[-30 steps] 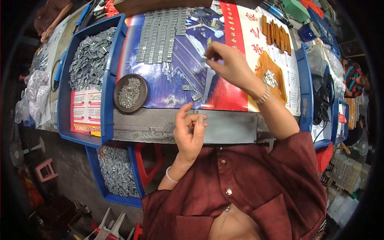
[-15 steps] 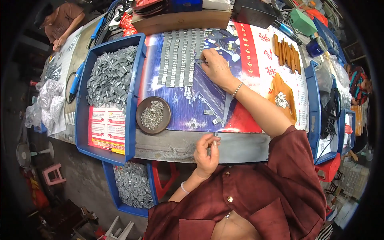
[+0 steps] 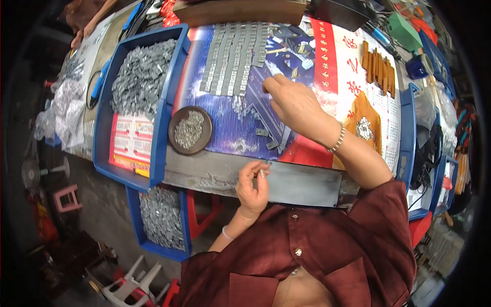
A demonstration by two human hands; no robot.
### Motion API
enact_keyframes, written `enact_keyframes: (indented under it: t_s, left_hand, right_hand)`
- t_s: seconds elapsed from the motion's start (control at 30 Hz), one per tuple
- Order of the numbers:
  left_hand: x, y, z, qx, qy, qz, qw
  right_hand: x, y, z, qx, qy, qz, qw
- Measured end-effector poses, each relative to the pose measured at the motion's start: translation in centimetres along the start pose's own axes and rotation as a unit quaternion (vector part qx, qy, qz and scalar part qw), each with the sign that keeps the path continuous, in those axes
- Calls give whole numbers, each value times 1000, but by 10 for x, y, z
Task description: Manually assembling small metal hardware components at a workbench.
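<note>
My right hand [image 3: 297, 105] is over the printed sheet, right of the rows of small grey blocks [image 3: 225, 61]. Its fingers are curled together, pointing left, and whatever they may hold is hidden. Just past the table's front edge, my left hand [image 3: 252, 190] has thumb and fingers drawn into a pinch; a tiny item may be at the tips, too small to name. Two loose grey blocks, one of them a flat piece [image 3: 262, 132], lie on the sheet between the hands. A round brown dish [image 3: 176, 145] of tiny silvery metal parts stands left of them.
A blue tray [image 3: 167, 128] of grey blocks sits at the left, another blue bin [image 3: 134, 217] below it. Brown sticks [image 3: 378, 69] and a brown piece bearing silvery bits [image 3: 377, 128] lie at the right. A wooden box [image 3: 240, 13] borders the back. Another person's hand [image 3: 76, 39] is far left.
My right hand has drawn back from the right-hand row of blocks, toward the right and nearer me. My left hand stays curled near the table edge. The whole view has shifted slightly.
</note>
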State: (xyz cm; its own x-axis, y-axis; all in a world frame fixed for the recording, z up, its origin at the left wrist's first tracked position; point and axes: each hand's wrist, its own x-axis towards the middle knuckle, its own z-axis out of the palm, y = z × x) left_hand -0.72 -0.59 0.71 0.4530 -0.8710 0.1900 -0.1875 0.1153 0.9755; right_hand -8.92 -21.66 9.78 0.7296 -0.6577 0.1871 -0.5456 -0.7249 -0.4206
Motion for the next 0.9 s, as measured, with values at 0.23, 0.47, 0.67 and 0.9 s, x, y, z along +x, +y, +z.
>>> enact_keyframes:
  t_s: [0.23,0.47,0.67,0.9]
  left_hand:
    - [3,2,3,12,52,8,999]
    - [1,-3,5,-8,77,4,997]
    - [3,-2,6,-11,78,13,997]
    - [3,-5,4,-8,51,30,998]
  right_hand:
    - [-49,7,1,16,-108,-58,992]
    - [-9,39,19,61,-67,-63,994]
    - [45,78,49,93,6,-63,994]
    - [49,73,47,71,11,-25,997]
